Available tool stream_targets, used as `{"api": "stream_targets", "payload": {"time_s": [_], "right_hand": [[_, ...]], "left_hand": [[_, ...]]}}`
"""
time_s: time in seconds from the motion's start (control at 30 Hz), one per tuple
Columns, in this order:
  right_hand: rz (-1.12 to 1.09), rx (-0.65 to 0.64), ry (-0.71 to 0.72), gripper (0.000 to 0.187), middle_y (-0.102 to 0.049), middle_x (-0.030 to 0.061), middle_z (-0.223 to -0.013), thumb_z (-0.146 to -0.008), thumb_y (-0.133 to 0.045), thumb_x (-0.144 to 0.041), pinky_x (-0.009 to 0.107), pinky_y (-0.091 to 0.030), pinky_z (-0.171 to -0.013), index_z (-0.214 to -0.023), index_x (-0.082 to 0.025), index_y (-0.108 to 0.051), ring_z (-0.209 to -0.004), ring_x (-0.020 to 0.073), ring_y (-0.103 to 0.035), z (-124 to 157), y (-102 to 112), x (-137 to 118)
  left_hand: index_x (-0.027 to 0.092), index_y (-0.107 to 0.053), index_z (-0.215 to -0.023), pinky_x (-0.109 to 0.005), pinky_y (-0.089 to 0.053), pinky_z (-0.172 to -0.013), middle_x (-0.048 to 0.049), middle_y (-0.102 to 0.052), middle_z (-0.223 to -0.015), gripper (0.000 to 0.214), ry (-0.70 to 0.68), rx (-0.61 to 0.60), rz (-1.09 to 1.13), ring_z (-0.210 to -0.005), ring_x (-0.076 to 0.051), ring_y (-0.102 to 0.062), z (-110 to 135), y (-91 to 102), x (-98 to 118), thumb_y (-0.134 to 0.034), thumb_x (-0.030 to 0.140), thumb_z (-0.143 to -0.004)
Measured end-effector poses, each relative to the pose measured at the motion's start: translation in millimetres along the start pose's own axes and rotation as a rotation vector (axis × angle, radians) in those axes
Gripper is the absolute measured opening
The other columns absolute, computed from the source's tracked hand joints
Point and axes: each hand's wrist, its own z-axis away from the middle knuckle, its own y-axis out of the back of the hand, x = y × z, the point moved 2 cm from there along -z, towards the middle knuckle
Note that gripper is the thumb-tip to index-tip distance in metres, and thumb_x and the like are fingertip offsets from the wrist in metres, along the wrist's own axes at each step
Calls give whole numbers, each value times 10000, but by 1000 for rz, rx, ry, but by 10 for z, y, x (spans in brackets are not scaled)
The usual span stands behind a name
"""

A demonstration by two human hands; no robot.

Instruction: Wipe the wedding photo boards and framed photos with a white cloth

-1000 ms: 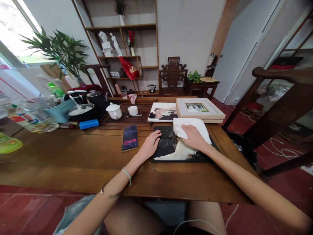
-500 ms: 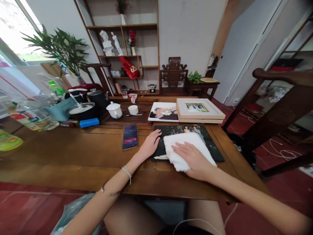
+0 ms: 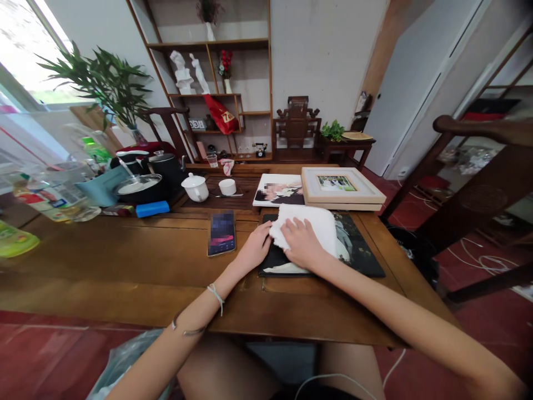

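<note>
A dark photo panel (image 3: 361, 244) lies flat on the wooden table in front of me, with pale clothing visible in its picture. My right hand (image 3: 300, 240) presses a folded white towel (image 3: 327, 225) onto the upper left of the panel, fingers bent over the cloth. The towel covers much of the picture. At the panel's left edge, my left hand (image 3: 257, 243) rests with its fingers stretched out, the tips close to the towel's corner. A phone (image 3: 222, 233) with its screen lit lies left of my left hand.
Behind the panel lie a white photo board (image 3: 278, 190) and a pale wooden picture frame (image 3: 343, 188). A white lidded bowl (image 3: 195, 188), a small white cup (image 3: 227, 187), a blue box (image 3: 152, 209) and a black kettle (image 3: 164, 169) stand further left. A dark chair (image 3: 466, 194) stands at right.
My right hand has slid the towel up and left across the panel, uncovering its right part and covering the figures near the top. My left hand has stayed in place.
</note>
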Motion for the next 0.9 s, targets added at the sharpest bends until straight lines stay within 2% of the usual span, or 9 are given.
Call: {"api": "stream_targets", "payload": {"time_s": [0.1,0.2,0.33,0.43,0.53,0.63,0.7,0.77,0.9], "right_hand": [[15,-25,68,626,-452,306,-1372,-757,-601,-260,607,-265,-1031,-1309,-1,-462,-1281,458,-367,329,63,-360],[-13,22,150,645,-444,290,-1395,-744,-599,-246,597,-250,-1058,-1335,-30,-456,-1304,453,-356,608,121,-608],[-109,7,215,666,-479,221,-1400,-706,-615,-251,521,-288,-1076,-1335,-78,-480,-1312,394,-384,700,156,-536],[-161,-36,149,624,-514,187,-1380,-715,-579,-215,476,-313,-1074,-1318,-78,-500,-1306,343,-409,558,135,-208],[-142,-19,55,590,-539,204,-1344,-747,-548,-189,451,-329,-1058,-1315,-38,-489,-1284,331,-431,323,84,148],[-129,15,-25,422,-609,209,-1228,-830,-504,-210,412,-384,-983,-1217,-53,-564,-1179,315,-517,49,42,361],[-138,30,-63,326,-664,195,-1101,-911,-436,-279,386,-415,-912,-1086,-84,-631,-1080,305,-570,-147,35,394],[-162,34,-73,381,-688,181,-1023,-957,-372,-359,368,-425,-859,-996,-109,-657,-1018,300,-594,-345,38,353],[-233,12,-61,402,-694,158,-1033,-968,-360,-403,340,-428,-800,-1003,-137,-660,-988,284,-614,-669,31,189]], "left_hand": [[140,-631,-1169,-458,-406,-1084,-151,-571,-1331,378,-14,-24,23,-1280,-258,-499,4,13,-14,-493,80,-822],[154,-634,-1177,-461,-403,-1086,-146,-569,-1335,372,-15,-24,42,-1279,-261,-501,10,24,-37,-520,115,-826],[128,-619,-1198,-458,-387,-1099,-162,-553,-1350,400,1,-28,32,-1289,-264,-492,13,26,-30,-520,91,-813],[136,-630,-1174,-449,-395,-1094,-146,-575,-1329,345,34,-13,10,-1279,-246,-503,9,20,4,-449,120,-880],[123,-635,-1154,-458,-389,-1097,-151,-581,-1321,316,43,18,-2,-1274,-247,-508,8,9,29,-422,171,-926],[101,-628,-1160,-458,-388,-1097,-169,-579,-1316,310,40,36,-2,-1263,-250,-519,12,-2,26,-436,175,-928],[105,-628,-1158,-459,-389,-1096,-163,-579,-1316,307,35,34,-9,-1266,-251,-515,13,-3,24,-436,166,-927],[122,-631,-1151,-459,-395,-1091,-149,-575,-1323,303,31,24,-19,-1270,-252,-511,9,3,33,-433,158,-925],[133,-644,-1114,-444,-439,-1048,-143,-602,-1258,290,28,12,-37,-1203,-259,-557,-10,34,79,-437,133,-912]]}}
